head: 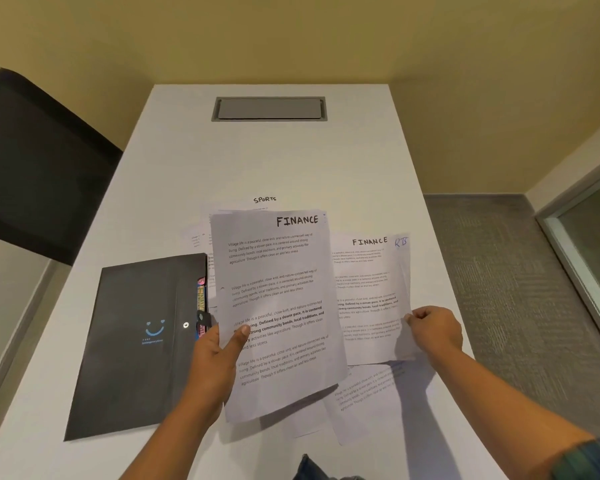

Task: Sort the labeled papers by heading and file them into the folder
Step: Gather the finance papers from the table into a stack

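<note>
My left hand (pixel 215 358) grips a sheet headed FINANCE (pixel 278 306) by its lower left edge, lifted above the white table (pixel 187 168). To its right, my right hand (pixel 433 332) pinches the right edge of a second FINANCE sheet (pixel 371 292), which also has blue handwriting at its top corner. A sheet headed SPORTS (pixel 264 199) lies flat on the table behind them, mostly hidden. More printed sheets (pixel 368 393) lie underneath, near the front. A black folder (pixel 136 341) with a blue smile logo and a snap button lies closed at the left.
A grey cable hatch (pixel 269 108) is set into the far end of the table. A dark chair back (pixel 39 161) stands at the left. Grey carpet (pixel 513 289) and a glass partition (pixel 589 244) are on the right. Coloured tabs (pixel 201 299) stick out of the folder's right edge.
</note>
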